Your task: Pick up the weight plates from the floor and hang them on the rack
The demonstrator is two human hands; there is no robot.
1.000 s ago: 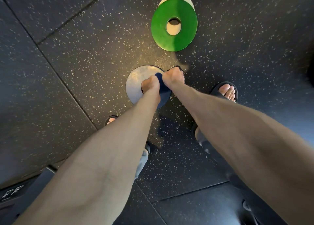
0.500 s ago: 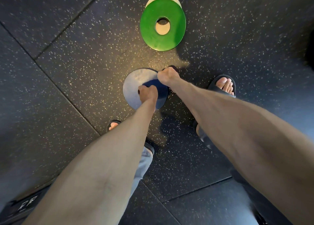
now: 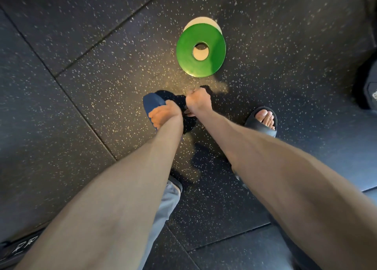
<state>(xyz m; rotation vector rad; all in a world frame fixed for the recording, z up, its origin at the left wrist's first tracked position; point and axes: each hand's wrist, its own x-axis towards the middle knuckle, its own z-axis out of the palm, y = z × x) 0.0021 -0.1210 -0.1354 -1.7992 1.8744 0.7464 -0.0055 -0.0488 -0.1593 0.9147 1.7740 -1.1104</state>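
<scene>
Left-hand fingers (image 3: 156, 117) are curled round the near rim of the blue round weight plate (image 3: 153, 103), left hand (image 3: 166, 114) gripping it. The plate is tipped up on edge at centre frame, low over the black speckled rubber floor (image 3: 81, 86); cannot tell if its bottom edge touches. Right hand (image 3: 197, 102) is just right of it, fingers curled into a fist at the plate's dark side; whether it actually has hold is hidden. Risk: if only the left grips, a smooth rim held edge-on likely slips or twists out and drops toward the bare toes in the black open sandal (image 3: 263, 121), right of centre. Green round weight plate (image 3: 212, 61) lies flat at upper centre on a pale round plate (image 3: 195, 23), apart from the hands; both not yet lifted. Rack not in view, so a swinging plate could clip a leg on the carry.
</scene>
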